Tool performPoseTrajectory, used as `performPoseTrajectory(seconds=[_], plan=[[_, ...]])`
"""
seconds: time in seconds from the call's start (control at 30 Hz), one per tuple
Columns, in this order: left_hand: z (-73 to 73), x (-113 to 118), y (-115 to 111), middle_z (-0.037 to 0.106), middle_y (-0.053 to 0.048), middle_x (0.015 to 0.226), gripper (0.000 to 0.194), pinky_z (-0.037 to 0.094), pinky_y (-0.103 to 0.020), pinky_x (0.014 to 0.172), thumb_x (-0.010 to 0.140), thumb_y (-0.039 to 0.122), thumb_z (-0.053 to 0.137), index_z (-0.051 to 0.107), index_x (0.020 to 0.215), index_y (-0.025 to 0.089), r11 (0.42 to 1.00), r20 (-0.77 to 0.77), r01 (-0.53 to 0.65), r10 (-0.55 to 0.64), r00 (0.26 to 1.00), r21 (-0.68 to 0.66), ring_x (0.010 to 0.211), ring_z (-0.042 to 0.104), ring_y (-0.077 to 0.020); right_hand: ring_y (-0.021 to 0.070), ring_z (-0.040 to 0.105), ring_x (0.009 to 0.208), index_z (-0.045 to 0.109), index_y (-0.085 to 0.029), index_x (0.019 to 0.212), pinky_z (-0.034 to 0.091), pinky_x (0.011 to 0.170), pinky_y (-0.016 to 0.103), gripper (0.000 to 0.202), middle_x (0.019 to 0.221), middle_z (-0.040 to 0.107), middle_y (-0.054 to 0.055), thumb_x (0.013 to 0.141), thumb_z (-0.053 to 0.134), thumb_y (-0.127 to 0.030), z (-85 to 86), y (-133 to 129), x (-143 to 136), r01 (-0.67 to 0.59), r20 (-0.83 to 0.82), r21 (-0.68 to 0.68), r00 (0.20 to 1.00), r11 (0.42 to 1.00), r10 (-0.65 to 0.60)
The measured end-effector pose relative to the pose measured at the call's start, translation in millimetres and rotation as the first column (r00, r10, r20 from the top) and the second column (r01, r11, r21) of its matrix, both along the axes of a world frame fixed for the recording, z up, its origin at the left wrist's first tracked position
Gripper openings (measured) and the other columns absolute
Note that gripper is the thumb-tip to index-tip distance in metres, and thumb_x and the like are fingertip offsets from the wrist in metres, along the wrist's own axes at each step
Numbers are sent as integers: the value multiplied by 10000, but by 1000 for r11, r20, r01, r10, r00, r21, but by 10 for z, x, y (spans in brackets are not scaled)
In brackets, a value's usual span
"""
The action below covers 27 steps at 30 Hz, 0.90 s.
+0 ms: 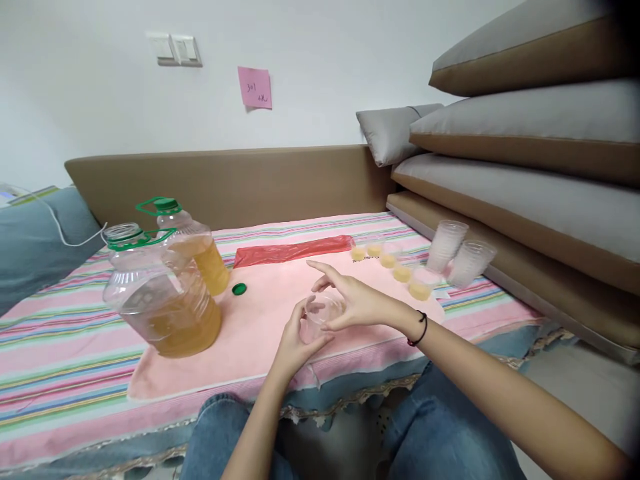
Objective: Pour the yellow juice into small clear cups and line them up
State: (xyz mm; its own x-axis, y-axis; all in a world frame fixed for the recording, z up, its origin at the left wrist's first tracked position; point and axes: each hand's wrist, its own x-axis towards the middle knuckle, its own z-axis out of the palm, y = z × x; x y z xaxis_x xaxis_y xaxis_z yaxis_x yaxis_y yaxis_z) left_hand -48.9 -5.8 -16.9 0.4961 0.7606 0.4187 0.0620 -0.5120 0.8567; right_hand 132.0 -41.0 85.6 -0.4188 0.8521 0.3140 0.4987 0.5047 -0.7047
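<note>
A clear plastic cup is held low over the front of the pink cloth. My left hand curls around its left side, thumb toward the front. From the right, my right hand spans the rim, with the thumb at the near side, other fingers at the far side and the index finger raised. Left of the hands stand two large clear jugs of amber liquid. The nearer jug has an uncapped mouth; the farther jug wears a green cap. A loose green cap lies beside them.
Several clear cups with yellow liquid form a row right of centre. Two tilted stacks of clear cups, one nearer and one farther, stand beside piled cushions. A red plastic bag lies across the back of the pink cloth.
</note>
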Motion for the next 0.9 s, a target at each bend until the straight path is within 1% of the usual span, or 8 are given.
performPoseTrajectory(seconds=[0.07, 0.13, 0.2, 0.27, 0.4, 0.5, 0.67, 0.9], plan=[[23, -15, -16, 585, -96, 1190, 637, 393, -406, 991, 720, 372, 724, 429, 1264, 218, 998, -8, -57, 57, 998, -29, 1132, 554, -236, 245, 549, 1145, 199, -302, 1468, 432, 974, 449, 1045, 1186, 573, 85, 612, 791, -219, -19, 18, 5, 19, -43, 8, 999, 1000, -18], [0, -46, -4, 604, -81, 1144, 550, 401, -390, 980, 734, 349, 701, 463, 1211, 215, 988, -1, -138, 139, 990, -73, 1106, 570, -219, 253, 528, 1191, 275, -325, 1435, 415, 1000, 473, 953, 1241, 566, 88, 641, 802, -300, -92, 51, 99, 119, -157, 34, 981, 992, -112], [-64, -90, 32, 609, -89, 1141, 540, 407, -392, 973, 715, 339, 705, 466, 1180, 206, 967, 5, -216, 218, 976, -137, 1115, 570, -224, 233, 528, 1203, 364, -333, 1373, 388, 1037, 479, 738, 1268, 567, 74, 734, 733, -348, -272, 94, 264, 288, -340, 40, 904, 957, -257], [-144, -129, 76, 615, -104, 1138, 535, 422, -405, 951, 688, 324, 709, 464, 1146, 196, 942, 3, -274, 280, 960, -191, 1105, 580, -236, 207, 549, 1183, 403, -329, 1314, 374, 1056, 482, 530, 1254, 579, 64, 828, 610, -368, -564, 129, 444, 429, -501, -11, 779, 903, -377], [-264, -147, 133, 611, -113, 1135, 494, 457, -405, 899, 616, 267, 733, 498, 1042, 187, 914, -3, -335, 344, 939, -230, 1035, 616, -242, 267, 590, 1156, 473, -268, 1224, 429, 1012, 529, 641, 1225, 614, 115, 652, 760, -307, -1219, 134, 601, 389, -486, -118, 780, 913, -395], [-302, -104, 137, 615, -84, 1110, 484, 457, -393, 906, 578, 232, 756, 524, 1001, 195, 905, -12, -353, 360, 933, -237, 1030, 618, -233, 271, 553, 1222, 507, -262, 1214, 432, 1032, 491, 713, 1298, 593, 118, 575, 823, -255, -1497, 118, 493, 344, -472, -166, 795, 924, -381], [-317, -12, 113, 638, -72, 1102, 524, 421, -393, 979, 574, 187, 764, 533, 1045, 198, 904, -50, -356, 355, 934, -235, 1079, 599, -224, 270, 581, 1185, 559, -242, 1184, 413, 1050, 493, 621, 1244, 640, 111, 621, 818, -280, -1586, 163, 267, 372, -484, -183, 772, 910, -412], [-312, 93, 90, 642, -80, 1123, 508, 441, -386, 942, 610, 174, 737, 542, 1079, 189, 911, -126, -373, 355, 927, -177, 1074, 596, -230, 273, 626, 1097, 582, -229, 1107, 469, 997, 480, 530, 1154, 668, 91, 633, 809, -301, -1541, 193, 258, 450, -506, -190, 717, 872, -480]])
